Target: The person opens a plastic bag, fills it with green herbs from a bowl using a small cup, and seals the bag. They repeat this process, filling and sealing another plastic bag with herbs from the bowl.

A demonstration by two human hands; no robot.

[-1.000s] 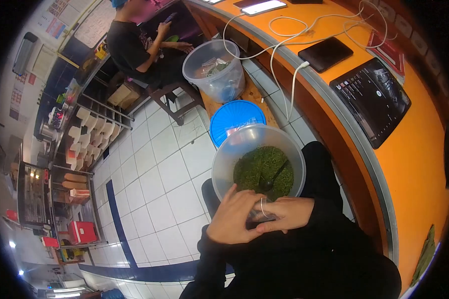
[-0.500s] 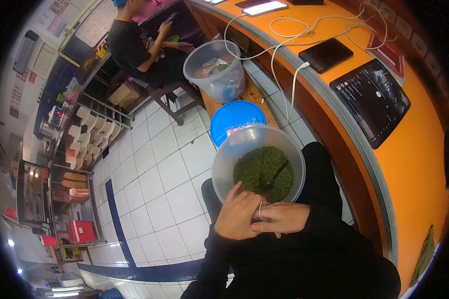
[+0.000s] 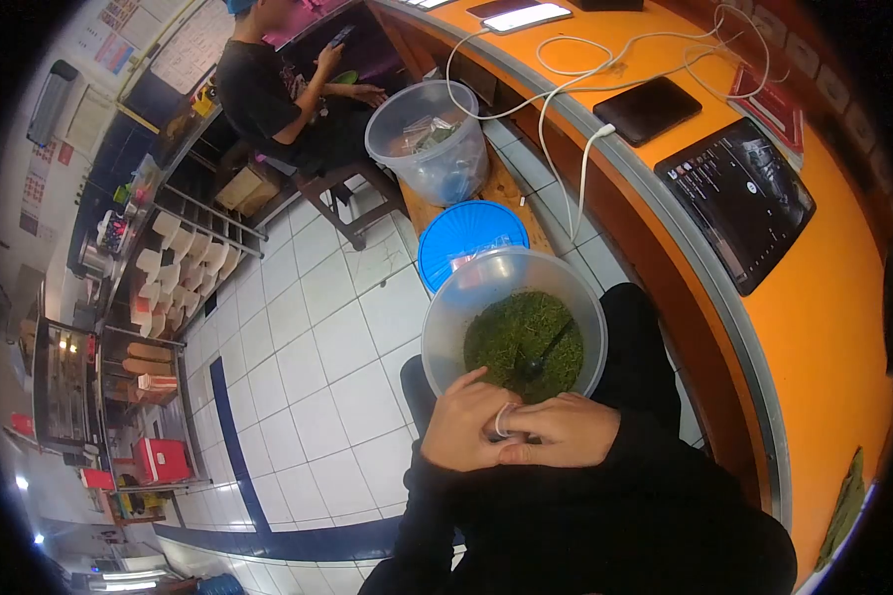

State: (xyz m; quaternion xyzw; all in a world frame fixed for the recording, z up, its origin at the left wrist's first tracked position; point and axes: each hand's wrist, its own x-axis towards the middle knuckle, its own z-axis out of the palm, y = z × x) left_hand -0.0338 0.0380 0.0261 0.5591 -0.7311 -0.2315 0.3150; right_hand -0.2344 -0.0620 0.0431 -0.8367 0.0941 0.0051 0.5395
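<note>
My left hand (image 3: 466,424) and my right hand (image 3: 566,430) meet at the near rim of a clear round tub (image 3: 435,332). The fingers of both curl around a small, pale, thin-edged thing (image 3: 506,420) between them, too hidden to name; the left index finger sticks up. Inside the tub lies a bed of chopped green leaves (image 3: 511,332), with a black spoon (image 3: 534,365) resting in it. Beyond the tub's far rim is a blue lid (image 3: 451,238) with a clear plastic bag (image 3: 491,248) on it.
A second clear tub (image 3: 382,124) holding bags stands on a wooden bench (image 3: 511,193). A seated person (image 3: 258,94) holds a phone. On the right, an orange counter (image 3: 814,367) carries a tablet (image 3: 734,203), a dark phone (image 3: 648,109) and white cables. Shelves line the left.
Both hands have closed in tighter around the small pale thing, which has shifted slightly left. The left index finger has tilted to the right. The tub and spoon have stayed put.
</note>
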